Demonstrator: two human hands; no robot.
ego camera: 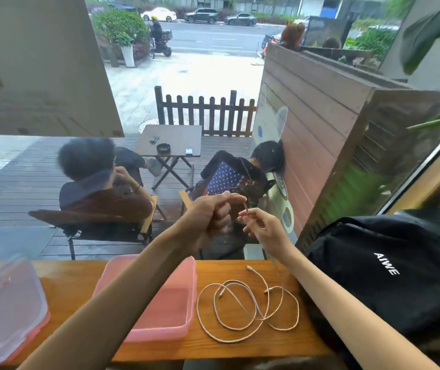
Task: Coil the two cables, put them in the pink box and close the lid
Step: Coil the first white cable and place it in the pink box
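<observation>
Two thin white cables (248,311) lie in loose tangled loops on the wooden counter (240,348), right of the open pink box (184,287). One cable runs up from the counter to my hands, which are raised above it. My left hand (208,218) has its fingers curled and pinches the cable's end between thumb and forefinger. My right hand (264,228) pinches the same cable just below. The box's translucent lid (7,305) lies at the far left of the counter, off the box.
A black bag (389,268) printed AIWE sits on the counter's right end, close to the cable loops. Behind the counter is a window; outside, two people sit on chairs at a small table (170,140).
</observation>
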